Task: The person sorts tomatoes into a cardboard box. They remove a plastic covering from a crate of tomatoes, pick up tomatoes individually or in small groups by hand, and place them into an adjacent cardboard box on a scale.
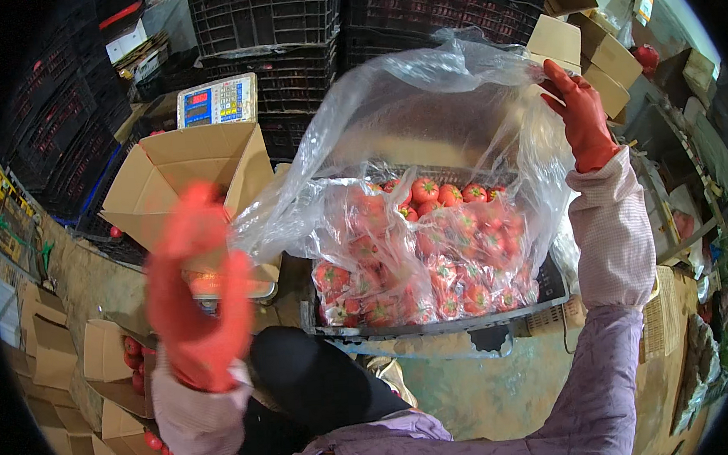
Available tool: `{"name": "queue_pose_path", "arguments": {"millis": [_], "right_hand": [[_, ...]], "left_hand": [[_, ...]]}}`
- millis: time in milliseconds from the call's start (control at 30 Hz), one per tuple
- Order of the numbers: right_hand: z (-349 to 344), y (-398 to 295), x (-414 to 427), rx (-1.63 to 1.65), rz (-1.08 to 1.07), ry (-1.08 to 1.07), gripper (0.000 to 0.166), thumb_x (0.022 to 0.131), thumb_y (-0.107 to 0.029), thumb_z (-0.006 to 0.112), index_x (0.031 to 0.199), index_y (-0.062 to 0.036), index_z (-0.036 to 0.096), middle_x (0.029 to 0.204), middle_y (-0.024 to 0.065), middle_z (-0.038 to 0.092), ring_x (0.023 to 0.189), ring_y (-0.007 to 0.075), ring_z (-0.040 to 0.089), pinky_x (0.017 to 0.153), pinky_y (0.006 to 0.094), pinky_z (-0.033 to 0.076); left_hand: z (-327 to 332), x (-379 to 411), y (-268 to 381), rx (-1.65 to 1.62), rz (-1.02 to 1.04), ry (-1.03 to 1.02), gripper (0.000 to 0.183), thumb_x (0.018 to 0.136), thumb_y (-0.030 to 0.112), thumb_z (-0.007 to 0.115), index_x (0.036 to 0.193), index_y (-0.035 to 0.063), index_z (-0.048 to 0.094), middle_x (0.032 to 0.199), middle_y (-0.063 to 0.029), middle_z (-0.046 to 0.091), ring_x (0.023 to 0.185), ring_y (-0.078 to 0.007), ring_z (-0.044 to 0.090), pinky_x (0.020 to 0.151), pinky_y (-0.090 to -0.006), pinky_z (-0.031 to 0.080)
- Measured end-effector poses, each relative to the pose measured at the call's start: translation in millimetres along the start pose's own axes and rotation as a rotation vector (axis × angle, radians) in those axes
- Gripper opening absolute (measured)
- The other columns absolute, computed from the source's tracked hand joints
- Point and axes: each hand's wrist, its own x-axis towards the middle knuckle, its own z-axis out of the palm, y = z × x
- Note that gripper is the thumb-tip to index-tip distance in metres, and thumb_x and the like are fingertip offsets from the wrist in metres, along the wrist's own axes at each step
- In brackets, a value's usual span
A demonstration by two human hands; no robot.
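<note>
A black plastic crate [439, 324] full of red tomatoes [425, 190] stands before me, with a clear plastic sheet [454, 65] over much of it. At the upper right my right hand [579, 111], in a red rubber glove, grips the raised edge of this plastic. My left hand [203, 300], gloved alike, is blurred at the left, beside the plastic's left end and in front of an open cardboard box [200, 153]; whether it holds anything cannot be made out. Tomatoes show uncovered along the crate's back part, others through the plastic.
A digital scale display [217, 102] rises behind the open box. Stacked black crates [267, 21] stand at the back. Cardboard boxes with red fruit [106, 349] are at the lower left. More cardboard boxes [610, 56] lie at the upper right. My knee is close to the crate's front.
</note>
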Motion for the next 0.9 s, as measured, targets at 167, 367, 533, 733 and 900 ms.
{"name": "queue_pose_path", "arguments": {"millis": [167, 367, 533, 733, 900], "right_hand": [[29, 27, 22, 0.054, 0.054, -0.170, 0.038, 0.091, -0.031, 0.057, 0.119, -0.0054, 0.057, 0.112, 0.0046, 0.062, 0.102, 0.0161, 0.058, 0.088, 0.0320, 0.044], [63, 136, 29, -0.366, 0.010, -0.218, 0.044, 0.086, -0.040, 0.063, 0.097, 0.0026, 0.067, 0.088, 0.0097, 0.067, 0.081, 0.0136, 0.057, 0.078, 0.0313, 0.044], [73, 243, 44, -0.587, 0.084, -0.361, 0.054, 0.089, -0.046, 0.054, 0.104, 0.0049, 0.063, 0.099, 0.0217, 0.066, 0.094, 0.0214, 0.061, 0.083, 0.0336, 0.045], [59, 354, 84, -0.994, 0.257, -0.437, 0.068, 0.090, -0.060, 0.035, 0.103, 0.0002, 0.065, 0.100, 0.0242, 0.064, 0.102, 0.0377, 0.058, 0.090, 0.0386, 0.041], [55, 400, 96, -1.183, 0.365, -0.507, 0.065, 0.092, -0.058, 0.033, 0.101, -0.0030, 0.067, 0.099, 0.0229, 0.064, 0.101, 0.0383, 0.058, 0.089, 0.0399, 0.042]], "left_hand": [[108, 28, -1, -0.589, -0.150, -0.442, 0.046, 0.092, 0.021, 0.051, 0.134, 0.0055, 0.041, 0.134, -0.0190, 0.044, 0.124, -0.0287, 0.044, 0.100, -0.0406, 0.037], [221, 13, -149, 0.006, -0.349, -0.500, 0.058, 0.089, 0.038, 0.054, 0.138, 0.0120, 0.037, 0.141, -0.0229, 0.034, 0.132, -0.0385, 0.029, 0.108, -0.0439, 0.024], [257, 8, -211, 0.116, -0.522, -0.527, 0.061, 0.088, 0.040, 0.055, 0.139, 0.0139, 0.035, 0.143, -0.0200, 0.032, 0.134, -0.0399, 0.024, 0.109, -0.0454, 0.021], [273, 8, -283, -0.281, -0.797, -0.361, 0.058, 0.093, 0.044, 0.044, 0.139, 0.0103, 0.035, 0.138, -0.0171, 0.040, 0.129, -0.0342, 0.033, 0.105, -0.0360, 0.028], [264, -66, -297, -0.540, -1.116, -0.188, 0.054, 0.096, 0.043, 0.038, 0.138, 0.0088, 0.035, 0.136, -0.0123, 0.042, 0.127, -0.0269, 0.038, 0.104, -0.0347, 0.031]]}}
